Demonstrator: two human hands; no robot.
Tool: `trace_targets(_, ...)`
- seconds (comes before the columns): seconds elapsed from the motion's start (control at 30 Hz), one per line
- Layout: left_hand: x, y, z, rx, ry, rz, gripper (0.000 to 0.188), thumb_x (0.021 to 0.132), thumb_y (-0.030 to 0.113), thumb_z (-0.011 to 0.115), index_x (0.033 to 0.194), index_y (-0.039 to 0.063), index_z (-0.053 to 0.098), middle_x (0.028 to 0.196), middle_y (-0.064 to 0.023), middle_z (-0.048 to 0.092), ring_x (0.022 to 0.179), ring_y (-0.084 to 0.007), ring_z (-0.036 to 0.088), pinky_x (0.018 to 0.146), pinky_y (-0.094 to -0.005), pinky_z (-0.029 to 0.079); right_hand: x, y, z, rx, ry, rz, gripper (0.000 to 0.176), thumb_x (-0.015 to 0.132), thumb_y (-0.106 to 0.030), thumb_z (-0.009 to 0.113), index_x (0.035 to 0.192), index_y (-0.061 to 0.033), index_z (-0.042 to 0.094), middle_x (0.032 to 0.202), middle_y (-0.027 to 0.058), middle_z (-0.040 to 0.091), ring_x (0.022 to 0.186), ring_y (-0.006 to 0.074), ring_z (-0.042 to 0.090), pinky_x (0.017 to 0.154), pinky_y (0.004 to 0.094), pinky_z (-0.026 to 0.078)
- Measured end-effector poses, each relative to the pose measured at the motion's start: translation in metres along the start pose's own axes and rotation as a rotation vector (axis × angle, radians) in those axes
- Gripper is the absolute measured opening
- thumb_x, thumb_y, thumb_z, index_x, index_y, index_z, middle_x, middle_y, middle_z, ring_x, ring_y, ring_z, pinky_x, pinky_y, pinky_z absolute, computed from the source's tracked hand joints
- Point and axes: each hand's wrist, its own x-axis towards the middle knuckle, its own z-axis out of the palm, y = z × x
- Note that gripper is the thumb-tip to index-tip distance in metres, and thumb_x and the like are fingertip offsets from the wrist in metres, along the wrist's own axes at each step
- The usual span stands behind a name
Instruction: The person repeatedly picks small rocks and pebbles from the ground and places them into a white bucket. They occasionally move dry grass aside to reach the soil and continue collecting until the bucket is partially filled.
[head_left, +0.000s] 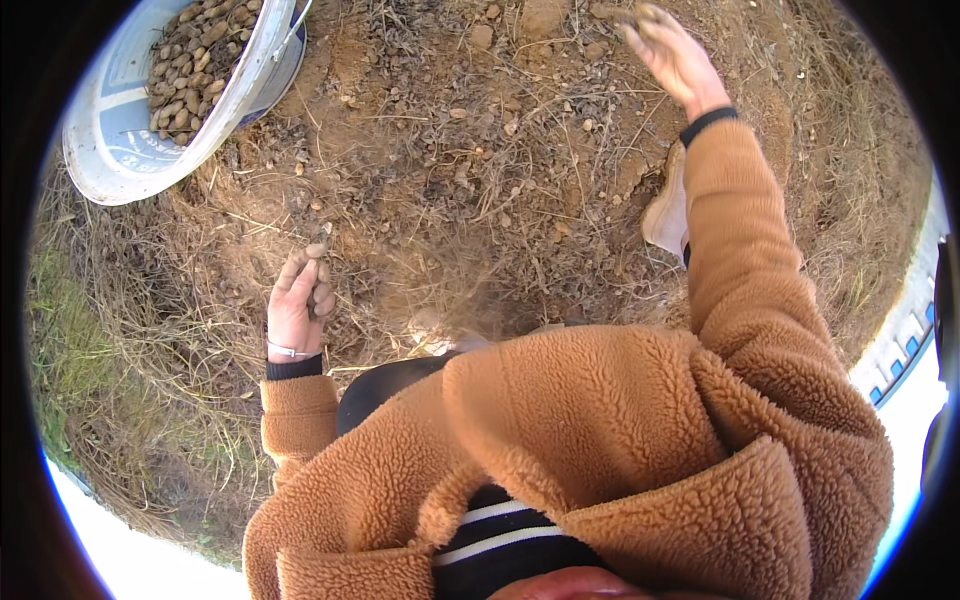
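My left hand (296, 300), its fingers caked with soil, is low over dry stalks at the left. Its fingers are curled, and whether something small sits among them cannot be made out. Stretched far forward, my right hand (675, 64) is at the bare soil near the top of the view; its dirty fingertips are blurred against the ground. Between the hands lies brown earth (480, 150) strewn with dead leaves, stems and a few loose peanut pods (587, 124). A whitish plastic bucket (124, 184) at the upper left holds many soil-covered peanuts (191, 82).
My light-coloured shoe (667, 214) rests on the ground beneath my right forearm. Dry straw (142, 300) and green grass (60, 360) cover the left side. Along the right edge runs a pale strip with blue pieces (896, 367). My brown fleece coat (585, 405) hides the ground closest to me.
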Motion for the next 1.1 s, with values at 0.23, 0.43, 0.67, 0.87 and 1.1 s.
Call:
trace_targets(0.23, 0.020, -0.007, 0.011, 0.026, -0.059, -0.010, 0.021, 0.098, 0.009, 0.051, 0.117, 0.004, 0.059, 0.076, 0.0037, 0.050, 0.057, -0.0036, 0.039, 0.048, -0.0178, 0.032, -0.004, 0.026, -0.029, -1.095, -0.100, 0.189, 0.043, 0.087, -0.047, 0.066, 0.104, -0.0074, 0.065, 0.089, 0.0051, 0.066, 0.070, 0.0125, 0.056, 0.065, 0.0266, 0.051)
trace_targets(0.43, 0.032, -0.016, 0.023, 0.097, -0.067, -0.003, 0.017, 0.098, 0.011, 0.052, 0.111, 0.007, 0.063, 0.070, 0.0055, 0.048, 0.055, -0.0045, 0.039, 0.046, -0.0202, 0.032, -0.043, 0.111, -0.072, -1.727, -0.154, 0.090, 0.039, 0.097, -0.038, 0.054, 0.109, -0.0010, 0.048, 0.106, 0.0286, 0.064, 0.100, 0.0456, 0.061, 0.084, 0.0499, 0.048)
trace_targets(0.67, 0.024, 0.007, 0.052, 0.102, -0.190, -0.049, 0.016, 0.098, 0.012, 0.054, 0.110, 0.006, 0.061, 0.071, 0.0044, 0.046, 0.055, -0.0050, 0.036, 0.046, -0.0197, 0.031, -0.014, 0.000, -0.050, -1.405, -0.316, 0.309, 0.022, 0.087, -0.024, 0.058, 0.102, -0.0090, 0.060, 0.088, 0.0072, 0.066, 0.079, 0.0219, 0.063, 0.064, 0.0379, 0.050)
trace_targets(0.87, 0.019, 0.066, 0.134, 0.124, -0.404, -0.076, 0.015, 0.098, 0.012, 0.053, 0.108, 0.005, 0.061, 0.072, 0.0049, 0.046, 0.055, -0.0038, 0.035, 0.047, -0.0185, 0.031, -0.084, -0.139, 0.001, -0.409, -0.381, 0.443, 0.012, 0.088, -0.019, 0.060, 0.098, -0.0122, 0.060, 0.081, -0.0002, 0.061, 0.063, 0.0102, 0.053, 0.054, 0.0246, 0.047)
trace_targets(1.1, 0.018, 0.103, 0.297, 0.121, -0.498, -0.103, 0.016, 0.097, 0.012, 0.055, 0.110, 0.004, 0.060, 0.074, 0.0035, 0.048, 0.058, -0.0048, 0.039, 0.047, -0.0175, 0.031, -0.036, -0.169, -0.016, -0.152, -0.538, 0.314, 0.021, 0.102, -0.021, 0.050, 0.112, -0.0060, 0.062, 0.081, -0.0032, 0.055, 0.064, 0.0052, 0.044, 0.050, 0.0173, 0.033)
